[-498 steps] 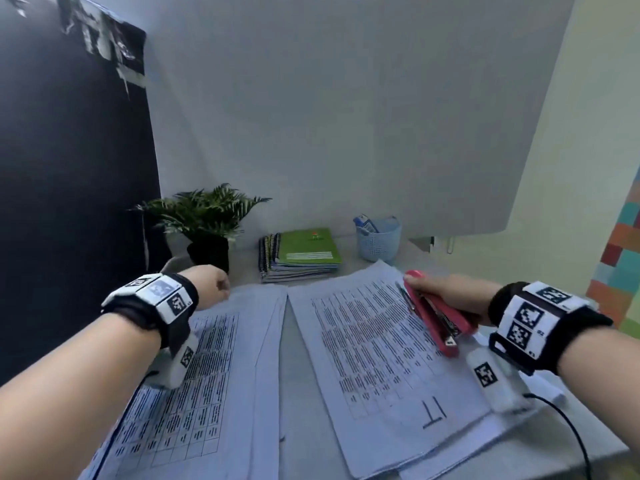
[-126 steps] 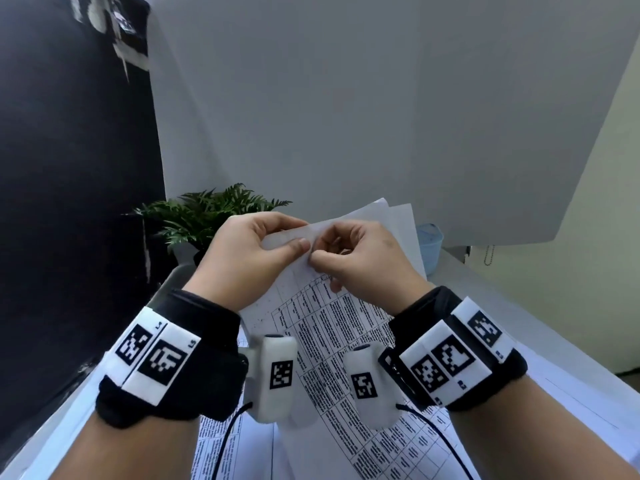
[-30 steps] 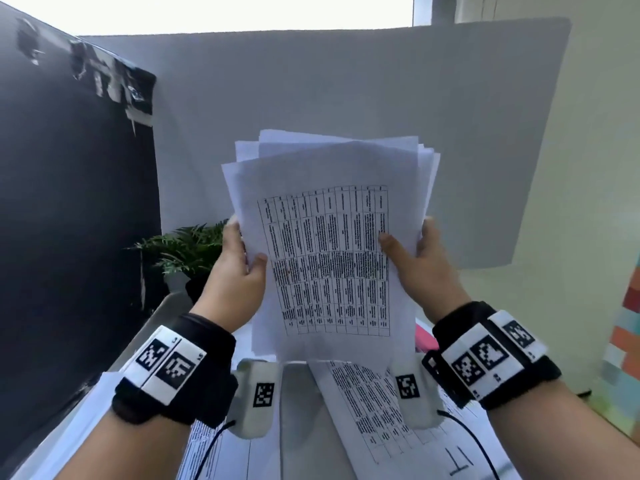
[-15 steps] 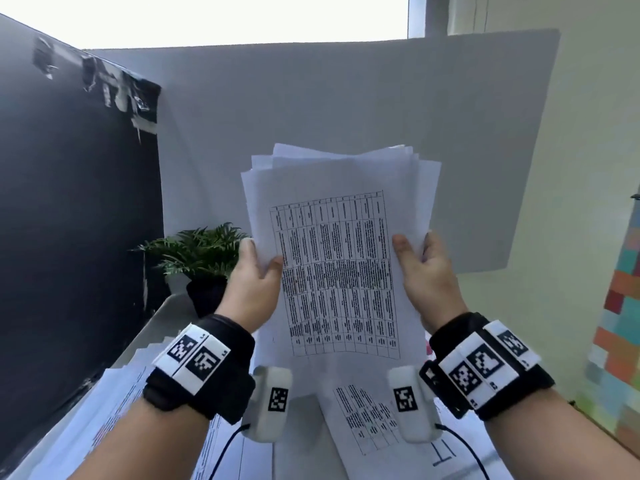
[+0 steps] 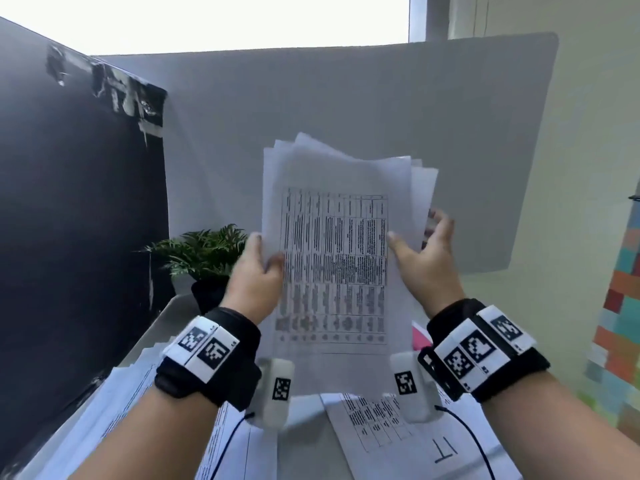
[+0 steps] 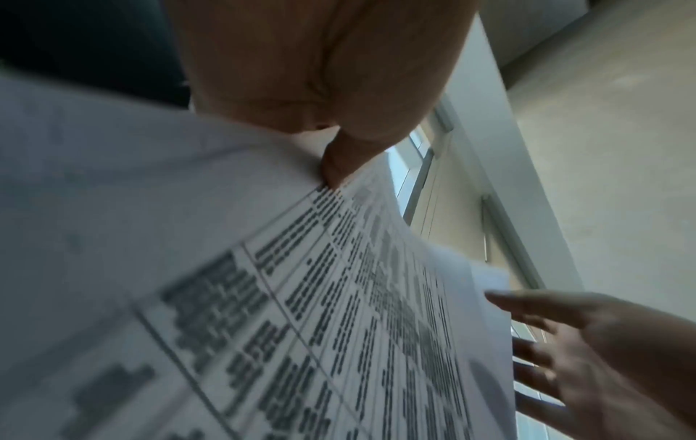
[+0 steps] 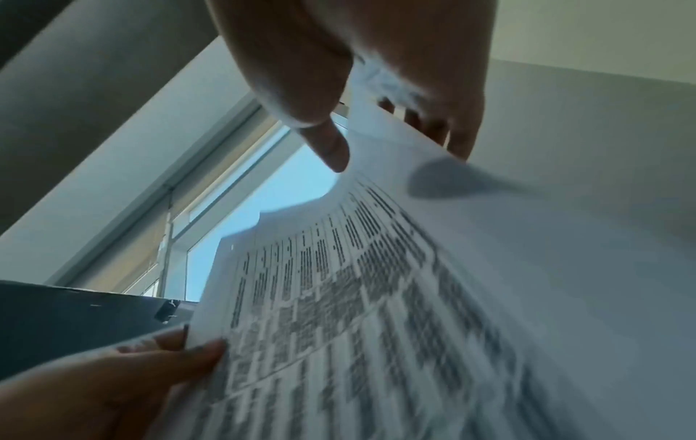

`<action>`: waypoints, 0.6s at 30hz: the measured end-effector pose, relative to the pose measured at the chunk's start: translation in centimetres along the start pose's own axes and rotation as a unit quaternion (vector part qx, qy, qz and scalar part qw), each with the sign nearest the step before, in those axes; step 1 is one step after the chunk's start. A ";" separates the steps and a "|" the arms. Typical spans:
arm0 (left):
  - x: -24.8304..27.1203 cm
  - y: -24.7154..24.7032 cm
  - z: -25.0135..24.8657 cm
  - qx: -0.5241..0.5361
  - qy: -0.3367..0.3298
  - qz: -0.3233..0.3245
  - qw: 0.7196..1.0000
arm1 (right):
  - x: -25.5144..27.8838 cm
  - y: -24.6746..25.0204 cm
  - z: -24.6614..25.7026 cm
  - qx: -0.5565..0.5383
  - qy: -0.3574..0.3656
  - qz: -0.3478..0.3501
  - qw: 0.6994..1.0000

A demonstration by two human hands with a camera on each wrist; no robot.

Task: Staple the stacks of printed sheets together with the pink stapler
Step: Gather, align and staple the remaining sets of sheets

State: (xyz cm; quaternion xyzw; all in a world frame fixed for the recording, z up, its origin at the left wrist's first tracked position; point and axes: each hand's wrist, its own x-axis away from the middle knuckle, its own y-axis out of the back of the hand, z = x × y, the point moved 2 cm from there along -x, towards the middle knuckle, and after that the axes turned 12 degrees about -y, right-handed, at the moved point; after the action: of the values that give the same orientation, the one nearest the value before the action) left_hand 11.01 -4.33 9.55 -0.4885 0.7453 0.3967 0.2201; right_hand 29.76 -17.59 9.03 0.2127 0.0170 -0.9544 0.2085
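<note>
- Right now the stack of printed sheets (image 5: 334, 258) is held upright in the air, in front of the grey partition (image 5: 346, 98) and above the desk (image 5: 304, 407).
- The left hand (image 5: 254, 282) pinches the stack's left edge, thumb on the printed front and fingers behind.
- The right hand (image 5: 424, 261) is spread at the right edge with fingers straight; the thumb tip lies on the front sheet, yet nothing is clamped there.
- Top edges of the sheets fan out unevenly, so the stack looks not yet squared.
- Paper like this should be light, limp and slippery sheet against sheet; a one-sided pinch lets it bow and skew, as the wrist views show.
- Best hold, I judge: both long edges, midway up, loose enough to knock the bottom edge on the desk, then a firm pinch near the corner to be stapled.
- A sliver of pink (image 5: 420, 337), likely the pink stapler, shows on the desk behind the stack's lower right.
- More printed sheets (image 5: 381, 420) lie flat on the desk, near.
</note>
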 end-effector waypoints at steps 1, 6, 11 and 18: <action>-0.7 0.9 -0.5 -0.010 -0.023 -0.012 1.000 | 0.0 0.5 1.2 0.005 0.045 -0.034 0.998; -3.0 4.2 -3.7 -0.084 -0.158 0.010 0.984 | -1.0 1.7 6.0 0.190 0.177 -0.074 0.963; -2.3 4.5 -5.3 -0.158 -0.165 0.024 0.973 | -1.6 1.9 4.8 0.042 0.013 0.151 0.988; 0.4 7.5 1.6 -0.335 -0.009 -0.132 0.933 | -1.1 2.8 0.0 -0.144 -0.094 0.125 0.977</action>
State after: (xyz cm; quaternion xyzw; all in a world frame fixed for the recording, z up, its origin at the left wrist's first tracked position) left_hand 3.98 -1.73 11.17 -0.6247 0.4957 0.5949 0.1006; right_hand 31.79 -19.76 9.60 0.0904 0.1075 -0.9241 0.3554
